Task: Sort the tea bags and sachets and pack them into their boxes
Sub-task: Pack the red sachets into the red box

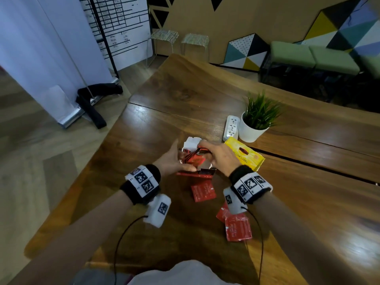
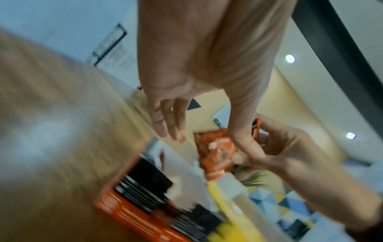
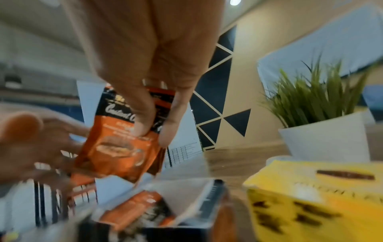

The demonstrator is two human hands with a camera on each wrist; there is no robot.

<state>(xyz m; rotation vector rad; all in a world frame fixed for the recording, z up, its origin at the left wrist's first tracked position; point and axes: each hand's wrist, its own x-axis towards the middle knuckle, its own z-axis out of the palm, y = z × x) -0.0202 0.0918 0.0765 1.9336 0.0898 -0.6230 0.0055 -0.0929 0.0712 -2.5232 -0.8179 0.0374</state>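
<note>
An open red box stands in the middle of the wooden table, with sachets inside. My right hand pinches a small stack of red-and-black sachets between thumb and fingers, just above the box opening. To the left of the box, my left hand has its fingers straight beside the sachets and grips nothing. A closed yellow tea box lies right of the red box. Loose red sachets lie nearer to me.
A white pot with a green plant and a white power strip stand just behind the yellow box. The table's left edge runs close to my left arm. Cables hang from both wrist cameras.
</note>
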